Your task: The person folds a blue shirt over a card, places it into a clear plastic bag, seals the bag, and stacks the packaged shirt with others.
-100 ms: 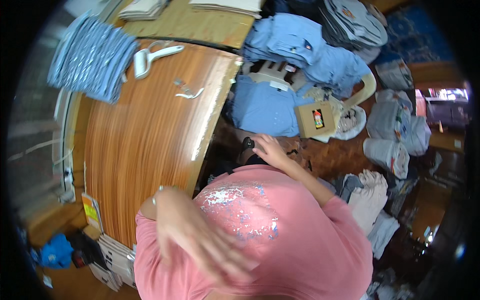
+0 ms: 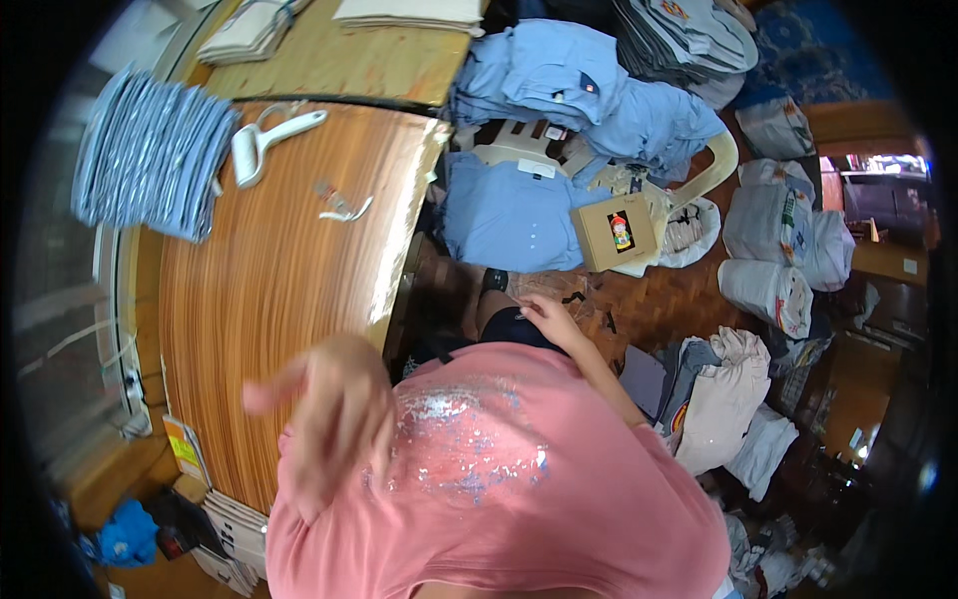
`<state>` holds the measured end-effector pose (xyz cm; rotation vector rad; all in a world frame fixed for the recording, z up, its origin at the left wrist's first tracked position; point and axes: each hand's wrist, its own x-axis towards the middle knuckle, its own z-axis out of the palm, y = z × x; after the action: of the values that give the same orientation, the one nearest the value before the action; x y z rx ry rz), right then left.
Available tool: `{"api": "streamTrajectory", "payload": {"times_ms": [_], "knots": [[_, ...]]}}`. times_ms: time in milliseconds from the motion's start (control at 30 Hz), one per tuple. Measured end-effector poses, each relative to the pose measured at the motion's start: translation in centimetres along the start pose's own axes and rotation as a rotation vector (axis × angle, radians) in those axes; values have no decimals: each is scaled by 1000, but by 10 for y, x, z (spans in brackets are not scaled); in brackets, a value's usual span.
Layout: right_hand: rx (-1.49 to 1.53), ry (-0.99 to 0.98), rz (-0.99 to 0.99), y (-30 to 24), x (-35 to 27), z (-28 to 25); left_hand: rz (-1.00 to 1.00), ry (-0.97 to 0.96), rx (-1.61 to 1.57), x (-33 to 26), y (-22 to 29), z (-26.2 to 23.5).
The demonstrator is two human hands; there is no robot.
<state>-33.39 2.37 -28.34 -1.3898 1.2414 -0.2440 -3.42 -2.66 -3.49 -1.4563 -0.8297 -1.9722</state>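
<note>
My left hand is raised in front of my pink shirt, beside the near edge of the wooden table. It is smeared by motion, but its fingers look apart and nothing shows in it. My right hand rests on my thigh by my dark shorts, fingers loosely stretched and holding nothing. On the table lie a white lint roller, a small white curved tool and a stack of light blue clothes in clear plastic.
Right of the table, a light blue shirt lies on a white plastic chair, with a cardboard box beside it. Blue garments are heaped behind. Wrapped bundles and folded clothes stand at the right.
My left hand has swung up and left, away from my chest toward the table. My right hand stays by my thigh. The view has shifted slightly, so the table contents appear further left.
</note>
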Motion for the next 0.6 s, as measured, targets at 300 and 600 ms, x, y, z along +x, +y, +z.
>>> {"api": "streamTrajectory", "payload": {"times_ms": [300, 600], "knots": [[-10, 405, 115, 147, 181, -118, -1151, 2027, 844, -292, 0, -263], [-1006, 210, 476, 229, 386, -243, -1939, 1735, 1531, -524, 5, -365]]}}
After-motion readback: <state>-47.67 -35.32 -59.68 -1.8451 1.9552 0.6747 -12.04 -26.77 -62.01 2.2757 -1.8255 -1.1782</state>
